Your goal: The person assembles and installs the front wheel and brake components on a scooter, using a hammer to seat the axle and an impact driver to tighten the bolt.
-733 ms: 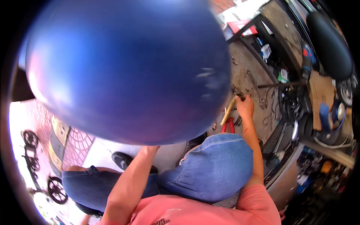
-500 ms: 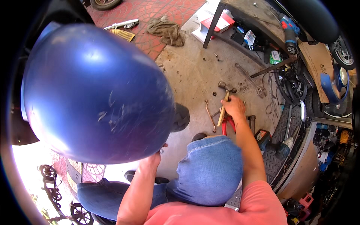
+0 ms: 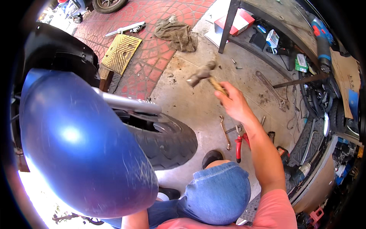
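My right hand (image 3: 235,102) is closed around the wooden handle of a ball-peen hammer (image 3: 203,73), raised above the concrete floor, its metal head pointing away to the left. A glossy blue, scratched motorcycle fender (image 3: 84,141) fills the left side. Behind it a black tyre (image 3: 171,147) and a silver fork tube (image 3: 129,104) show. Only my left forearm (image 3: 135,220) appears, at the lower edge; it runs under the fender, which hides the hand and fingers. Red-handled pliers (image 3: 239,147) and a small wrench (image 3: 224,131) lie on the floor below my right hand.
An adjustable wrench (image 3: 272,91) lies further right, near a metal bench (image 3: 263,57) holding boxes and a cordless tool. A rag (image 3: 176,34), a yellow ridged block (image 3: 122,53) and a silver part (image 3: 126,29) sit on red paving. A drill (image 3: 299,173) lies at right.
My right hand has lifted the hammer off the floor and moved it up and leftward. The view has shifted, showing more of the tyre and fork; my left hand has gone behind the fender.
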Demonstrator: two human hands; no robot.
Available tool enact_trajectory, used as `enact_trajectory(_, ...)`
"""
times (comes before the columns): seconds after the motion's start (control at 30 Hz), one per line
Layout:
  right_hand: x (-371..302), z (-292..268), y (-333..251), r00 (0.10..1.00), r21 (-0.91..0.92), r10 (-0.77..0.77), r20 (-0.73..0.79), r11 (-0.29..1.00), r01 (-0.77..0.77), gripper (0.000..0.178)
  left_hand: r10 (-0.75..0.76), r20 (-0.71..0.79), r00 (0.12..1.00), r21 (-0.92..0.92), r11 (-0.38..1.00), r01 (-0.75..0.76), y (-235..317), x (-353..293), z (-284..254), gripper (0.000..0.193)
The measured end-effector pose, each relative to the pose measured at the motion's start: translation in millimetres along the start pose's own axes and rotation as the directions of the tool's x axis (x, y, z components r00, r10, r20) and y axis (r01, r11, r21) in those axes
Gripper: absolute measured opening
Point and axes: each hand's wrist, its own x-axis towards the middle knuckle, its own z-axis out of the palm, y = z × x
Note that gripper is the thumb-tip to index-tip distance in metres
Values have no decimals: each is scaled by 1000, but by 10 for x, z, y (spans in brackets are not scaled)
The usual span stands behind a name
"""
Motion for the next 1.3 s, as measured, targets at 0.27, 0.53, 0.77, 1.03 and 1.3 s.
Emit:
enact_trajectory(0.27,664,339,-655,958,75,-258,122,965,250,35,-63,11,998,74,995,62,397,0,98,49)
enact_trajectory(0.53,832,585,-510,874,234,-346,340,932,278,35,-131,61,990,62,990,127,560,114,220,53)
enact_trajectory(0.77,1122,387,-449,926,-24,-361,-106,932,361,36,-143,17,990,177,974,138,807,87,345,58)
enact_trajectory(1.03,1076,341,-680,983,57,-79,165,996,70,33,-114,-10,993,183,976,114,812,111,334,63)
enact_trajectory(1.3,678,752,-468,904,106,-331,270,944,313,36,-101,-19,995,249,963,102,947,-10,354,52)
